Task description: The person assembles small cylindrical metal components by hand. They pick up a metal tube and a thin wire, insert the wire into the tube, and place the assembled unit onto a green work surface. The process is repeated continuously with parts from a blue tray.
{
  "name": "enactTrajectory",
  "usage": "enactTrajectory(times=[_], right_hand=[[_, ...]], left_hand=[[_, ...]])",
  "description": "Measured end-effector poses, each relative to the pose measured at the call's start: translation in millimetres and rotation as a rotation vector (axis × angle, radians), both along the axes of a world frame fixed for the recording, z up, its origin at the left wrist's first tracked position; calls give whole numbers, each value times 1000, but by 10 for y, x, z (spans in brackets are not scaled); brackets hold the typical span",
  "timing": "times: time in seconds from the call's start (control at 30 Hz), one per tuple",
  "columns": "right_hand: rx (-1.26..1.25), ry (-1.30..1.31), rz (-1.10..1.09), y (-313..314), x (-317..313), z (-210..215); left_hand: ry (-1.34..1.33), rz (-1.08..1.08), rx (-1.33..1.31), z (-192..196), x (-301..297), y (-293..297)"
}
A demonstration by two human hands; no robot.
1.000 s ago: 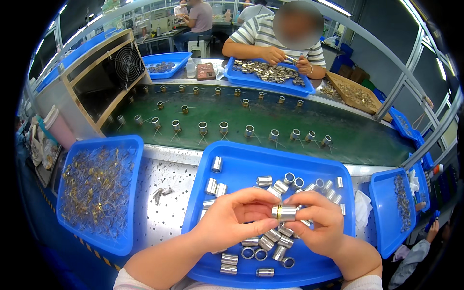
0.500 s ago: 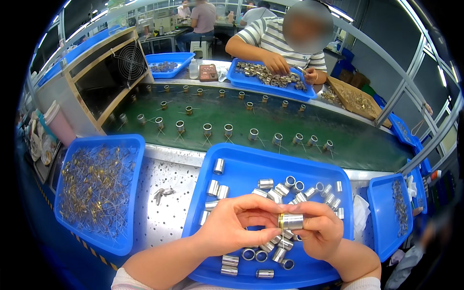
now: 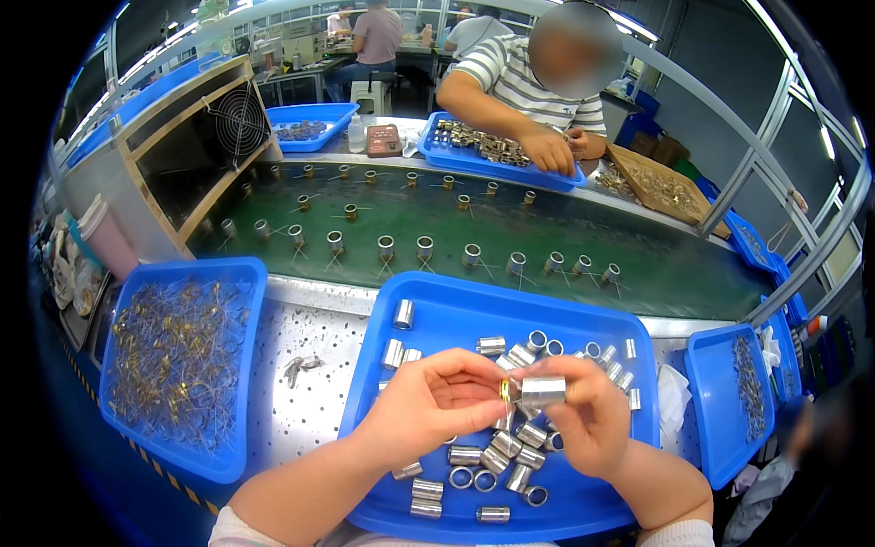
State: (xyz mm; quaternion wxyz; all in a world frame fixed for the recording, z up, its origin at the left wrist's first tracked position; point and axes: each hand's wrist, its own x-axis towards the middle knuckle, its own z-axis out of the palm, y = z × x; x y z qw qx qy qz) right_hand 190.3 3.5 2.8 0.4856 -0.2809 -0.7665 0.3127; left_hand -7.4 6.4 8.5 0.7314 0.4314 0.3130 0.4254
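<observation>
My right hand (image 3: 592, 419) grips a short silver metal sleeve (image 3: 543, 391) lying sideways above the blue tray (image 3: 456, 314). My left hand (image 3: 437, 401) pinches a small brass-coloured part (image 3: 504, 390) at the sleeve's left end, touching it. Both hands hover over several loose silver sleeves (image 3: 497, 451) scattered in the tray.
A blue tray of wired brass parts (image 3: 178, 351) lies to my left, a narrow blue tray (image 3: 743, 392) to my right. A green conveyor belt (image 3: 456, 228) carries several upright sleeves with wires. A person in a striped shirt (image 3: 524, 77) works across the belt at another blue tray.
The hands have stayed over the tray; the sleeve has been turned slightly and the left fingers now press the brass part against its end.
</observation>
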Motion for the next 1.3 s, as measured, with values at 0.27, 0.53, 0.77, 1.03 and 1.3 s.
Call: enactTrajectory(times=[0.27, 0.53, 0.77, 1.03, 1.3], right_hand=[[-206, -559, 150, 87, -6, -42], [-933, 277, 359, 114, 38, -82], [-1052, 237, 439, 161, -7, -91], [-1003, 358, 326, 207, 116, -32], [-537, 145, 272, 47, 90, 110]], left_hand=[[39, 239, 167, 57, 6, 5], [550, 256, 887, 12, 160, -27], [698, 382, 1020, 15, 99, -31], [141, 55, 389, 25, -23, -3], [-140, -131, -97, 2, -40, -4]])
